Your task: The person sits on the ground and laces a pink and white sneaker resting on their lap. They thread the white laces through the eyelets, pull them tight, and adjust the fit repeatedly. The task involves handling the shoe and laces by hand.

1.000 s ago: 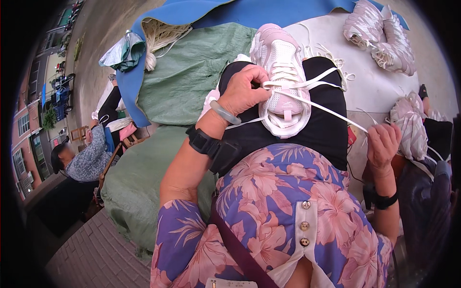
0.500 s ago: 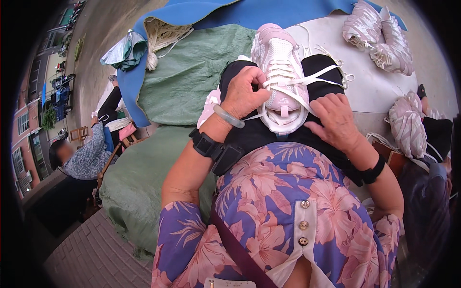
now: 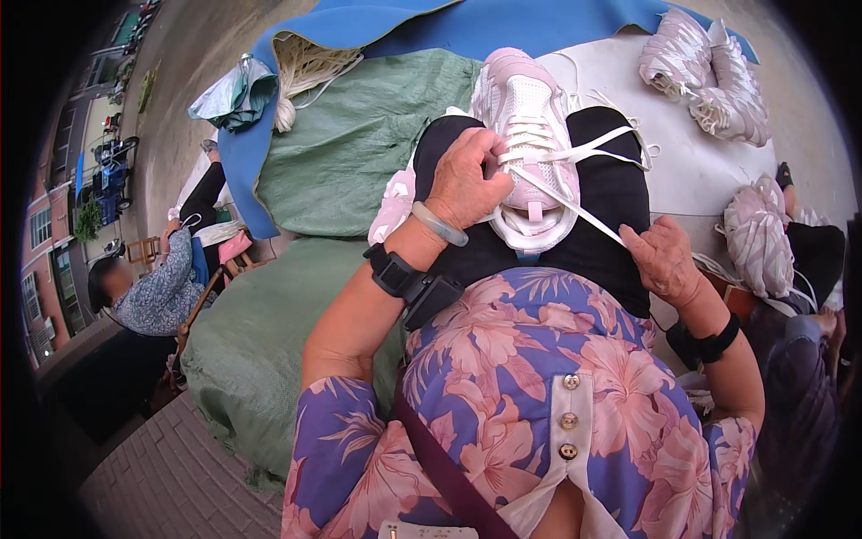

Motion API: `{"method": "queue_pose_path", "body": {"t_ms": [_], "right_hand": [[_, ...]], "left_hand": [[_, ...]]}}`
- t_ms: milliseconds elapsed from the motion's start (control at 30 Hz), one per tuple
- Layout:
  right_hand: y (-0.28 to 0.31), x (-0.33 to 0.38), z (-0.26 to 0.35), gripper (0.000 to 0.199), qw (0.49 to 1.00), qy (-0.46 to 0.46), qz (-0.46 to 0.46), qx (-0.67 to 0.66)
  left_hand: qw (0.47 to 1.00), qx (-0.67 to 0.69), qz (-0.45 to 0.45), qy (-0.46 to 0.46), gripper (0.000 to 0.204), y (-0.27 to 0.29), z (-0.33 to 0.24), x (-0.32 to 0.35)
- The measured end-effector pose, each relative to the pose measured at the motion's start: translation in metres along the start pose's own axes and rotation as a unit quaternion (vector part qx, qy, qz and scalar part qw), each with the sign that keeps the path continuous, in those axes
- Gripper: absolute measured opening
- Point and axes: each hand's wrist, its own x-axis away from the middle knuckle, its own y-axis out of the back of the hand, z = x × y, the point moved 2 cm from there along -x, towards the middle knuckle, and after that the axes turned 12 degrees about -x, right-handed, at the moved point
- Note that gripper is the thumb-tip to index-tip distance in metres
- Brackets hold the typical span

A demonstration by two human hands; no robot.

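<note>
Pink and white, the shoe [image 3: 530,144] lies on the lap, its near side hidden under the left hand [image 3: 467,184], fingers curled over its edge. The right hand [image 3: 664,260] pinches a taut lace [image 3: 575,207] (fingertips hard to make out). More shoes [image 3: 709,76] lie beyond, well apart; green sacks [image 3: 359,153] to the left.

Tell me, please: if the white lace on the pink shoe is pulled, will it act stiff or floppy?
Probably floppy: the white lace runs straight only where the right hand pulls it, while loose ends curl beside the pink shoe. Its flat shape suggests it is light and may slide easily.
</note>
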Motion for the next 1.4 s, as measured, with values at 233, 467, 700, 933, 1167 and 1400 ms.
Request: {"method": "queue_pose_path", "body": {"t_ms": [233,467,700,933,1167,1400], "right_hand": [[0.003,0.015,0.0,0.033,1.0,-0.002,0.019,0.009],[0.003,-0.027,0.013,0.033,0.989,-0.098,-0.074,-0.078],[-0.025,-0.094,0.01,0.041,0.974,-0.119,-0.186,-0.041],[-0.04,-0.093,0.003,0.036,0.967,-0.161,-0.19,-0.058],[-0.043,-0.088,0.0,0.025,0.954,-0.17,-0.212,-0.125],[-0.045,-0.087,-0.008,0.026,0.946,-0.14,-0.214,-0.198]], "left_hand": [[1.0,0.005,-0.006,0.0,0.023,0.0,0.004,0.001],[0.996,-0.03,-0.058,-0.055,0.022,-0.002,0.002,-0.001],[0.969,-0.145,-0.096,-0.173,0.009,-0.015,-0.035,-0.006],[0.958,-0.202,-0.108,-0.173,0.014,-0.025,-0.035,-0.006],[0.961,-0.186,-0.092,-0.183,0.018,-0.031,-0.028,-0.007],[0.956,-0.21,-0.12,-0.164,0.012,-0.035,-0.038,-0.009]]}}
